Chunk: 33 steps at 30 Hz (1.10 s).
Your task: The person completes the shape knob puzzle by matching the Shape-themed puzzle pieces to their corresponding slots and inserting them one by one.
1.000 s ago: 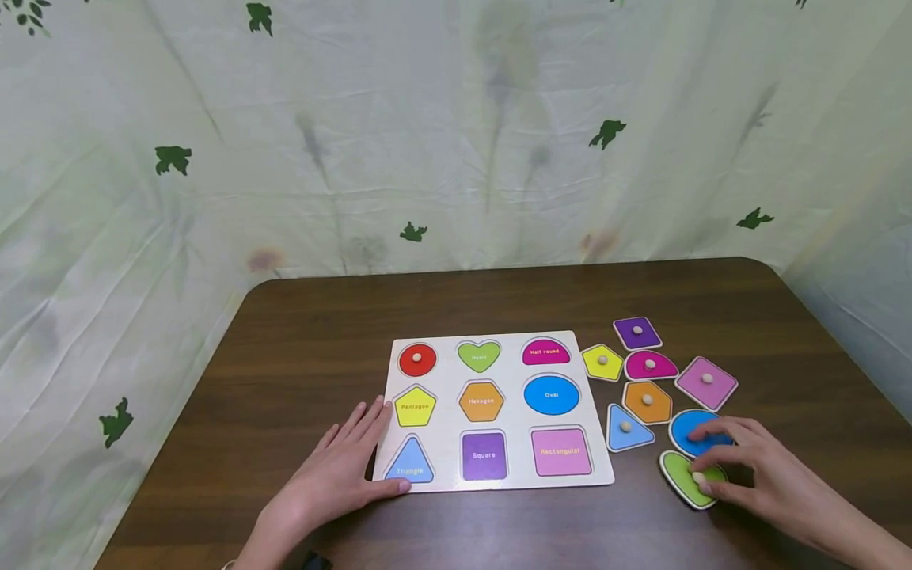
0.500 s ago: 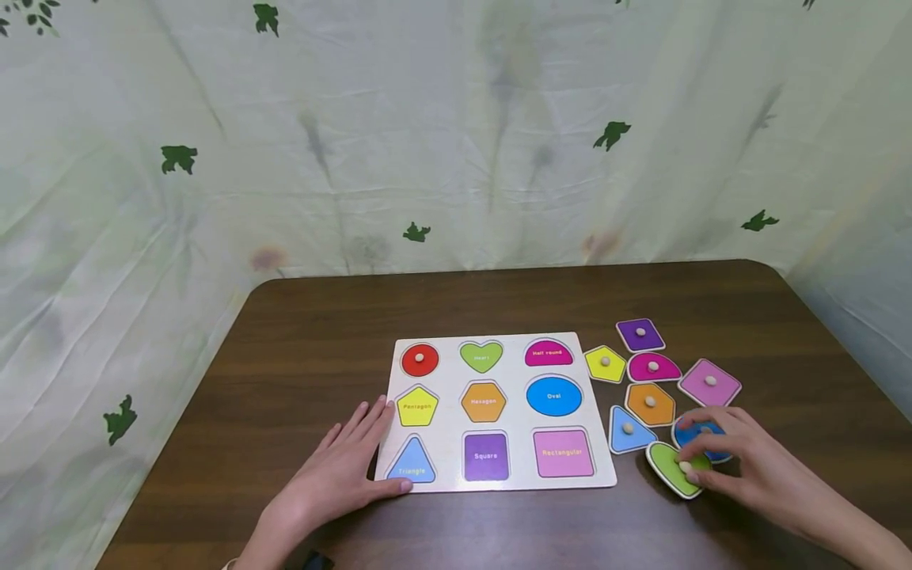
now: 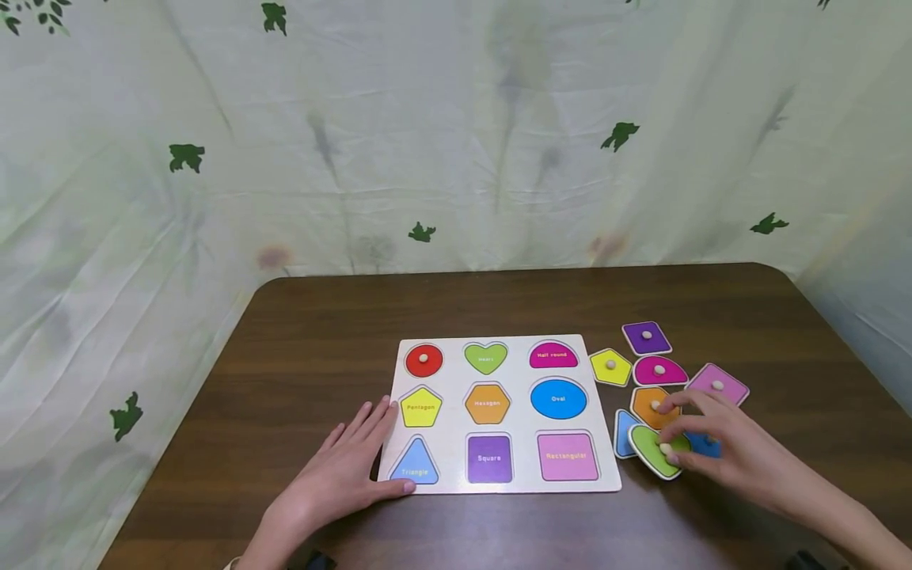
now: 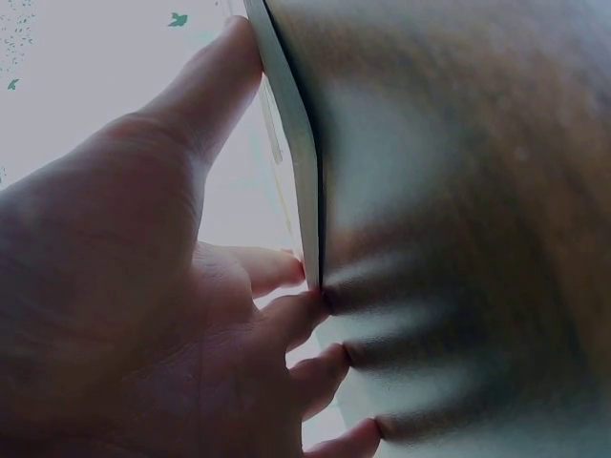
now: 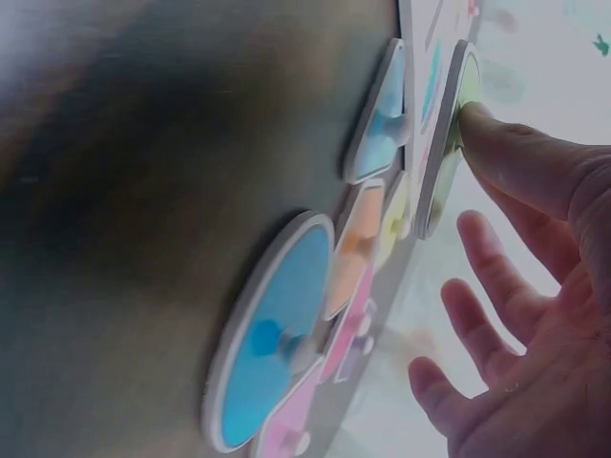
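My left hand (image 3: 336,469) rests at the left edge of a white shape-puzzle board (image 3: 452,467). Its thumb lies on the board's near corner and its spread fingers reach the table, as the left wrist view (image 4: 239,315) also has it. My right hand (image 3: 737,443) pinches the wooden knob of a green heart-shaped puzzle piece (image 3: 647,447). In the right wrist view the green piece (image 5: 449,153) is tilted and raised off the table. From the head it partly covers the blue triangle piece (image 3: 625,431) and the blue oval piece (image 3: 705,446).
A red circle piece (image 3: 423,360) sits in the board. Right of the board lie knobbed pieces: purple square (image 3: 637,342), yellow pentagon (image 3: 602,373), magenta half round (image 3: 647,375), orange hexagon (image 3: 644,400) and pink rectangle (image 3: 734,388). A leaf-patterned curtain (image 3: 456,158) hangs behind the wooden table (image 3: 342,317).
The right hand has carried the green piece left and slightly up from beside the blue oval to over the blue triangle. The left hand stays on the board.
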Tool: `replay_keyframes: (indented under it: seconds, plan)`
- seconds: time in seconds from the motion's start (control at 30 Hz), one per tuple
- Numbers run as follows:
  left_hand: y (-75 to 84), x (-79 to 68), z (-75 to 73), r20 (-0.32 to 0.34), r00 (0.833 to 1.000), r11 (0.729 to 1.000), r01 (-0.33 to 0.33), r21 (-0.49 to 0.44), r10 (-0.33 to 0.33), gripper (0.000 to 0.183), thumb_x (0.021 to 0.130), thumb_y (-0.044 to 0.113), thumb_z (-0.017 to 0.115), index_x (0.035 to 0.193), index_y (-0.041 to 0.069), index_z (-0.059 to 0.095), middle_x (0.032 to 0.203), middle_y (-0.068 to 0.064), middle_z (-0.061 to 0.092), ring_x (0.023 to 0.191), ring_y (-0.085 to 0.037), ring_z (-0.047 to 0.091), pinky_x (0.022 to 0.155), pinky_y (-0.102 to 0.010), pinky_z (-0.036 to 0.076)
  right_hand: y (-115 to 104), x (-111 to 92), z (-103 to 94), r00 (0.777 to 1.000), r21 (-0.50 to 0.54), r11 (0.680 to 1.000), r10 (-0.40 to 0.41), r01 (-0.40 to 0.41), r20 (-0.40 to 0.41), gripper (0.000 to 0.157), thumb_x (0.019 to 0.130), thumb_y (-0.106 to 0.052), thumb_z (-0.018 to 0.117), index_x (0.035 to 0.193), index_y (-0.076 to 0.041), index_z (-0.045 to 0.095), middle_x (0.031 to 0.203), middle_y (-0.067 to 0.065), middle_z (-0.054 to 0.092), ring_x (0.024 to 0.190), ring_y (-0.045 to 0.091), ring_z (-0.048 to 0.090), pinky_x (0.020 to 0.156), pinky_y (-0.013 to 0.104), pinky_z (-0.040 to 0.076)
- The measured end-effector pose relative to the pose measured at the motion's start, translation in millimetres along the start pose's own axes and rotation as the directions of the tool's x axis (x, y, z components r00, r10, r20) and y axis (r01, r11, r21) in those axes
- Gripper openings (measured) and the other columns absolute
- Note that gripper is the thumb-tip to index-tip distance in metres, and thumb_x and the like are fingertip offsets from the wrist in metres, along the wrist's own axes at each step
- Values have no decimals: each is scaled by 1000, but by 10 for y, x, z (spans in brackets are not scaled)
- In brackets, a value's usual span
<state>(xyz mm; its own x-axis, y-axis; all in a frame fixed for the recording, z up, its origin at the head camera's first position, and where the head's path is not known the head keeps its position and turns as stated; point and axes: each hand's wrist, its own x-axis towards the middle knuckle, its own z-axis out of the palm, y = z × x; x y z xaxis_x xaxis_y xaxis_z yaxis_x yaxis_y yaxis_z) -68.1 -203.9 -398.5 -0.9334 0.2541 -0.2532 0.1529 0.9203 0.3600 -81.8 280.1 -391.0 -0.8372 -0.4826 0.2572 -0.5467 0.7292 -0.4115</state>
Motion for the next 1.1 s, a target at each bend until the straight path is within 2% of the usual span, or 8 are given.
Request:
replay_keyframes:
  seconds: [0.2, 0.33, 0.53, 0.7, 0.97, 1.1]
  plan:
    - [3, 1, 5, -1, 1000, 1000, -5, -9, 5, 111, 73, 71, 71, 157, 16, 25, 163, -3, 19, 149, -32, 12, 113, -63, 17, -50, 148, -9, 999, 35, 999, 6, -7, 35, 29, 76, -27, 87, 89, -44, 67, 111, -12, 57, 107, 18, 50, 79, 33, 53]
    - [-4, -10, 13, -15, 1000, 1000, -17, -8, 17, 110, 73, 70, 71, 158, 16, 24, 163, -2, 19, 149, -32, 13, 113, -62, 18, -65, 243, -6, 999, 44, 999, -1, -1, 43, 31, 74, -24, 88, 89, -42, 68, 111, -11, 58, 108, 17, 49, 79, 35, 53]
    - [-6, -15, 15, -20, 1000, 1000, -17, -5, 17, 110, 74, 69, 71, 158, 16, 25, 163, -2, 19, 149, -31, 13, 113, -62, 18, -104, 383, 9, 1000, 43, 999, -8, 7, 9, 35, 72, -14, 89, 88, -37, 68, 111, -5, 60, 109, 20, 49, 80, 43, 51]
    - [4, -2, 9, -6, 1000, 1000, 5, -3, -5, 111, 72, 70, 72, 158, 17, 25, 163, -2, 19, 149, -31, 13, 113, -62, 17, -133, 466, 36, 999, 60, 998, -24, 26, -36, 31, 75, -14, 87, 90, -35, 70, 116, -2, 60, 112, 21, 48, 81, 43, 51]
    - [-5, 5, 12, -9, 1000, 1000, 1, 5, -1, 111, 72, 71, 71, 158, 16, 25, 163, -2, 19, 149, -31, 13, 113, -62, 17, -185, 616, 92, 999, 147, 988, 44, -42, -10, 22, 78, -15, 85, 91, -28, 73, 119, 3, 58, 117, 31, 48, 84, 54, 52]
    - [-4, 5, 12, -9, 1000, 1000, 0, 3, 0, 111, 72, 70, 72, 157, 16, 25, 163, -2, 19, 149, -31, 13, 113, -62, 17, -200, 706, 114, 999, 186, 982, 43, -42, -2, 21, 78, -14, 84, 91, -26, 72, 120, 6, 59, 116, 34, 49, 84, 57, 52]
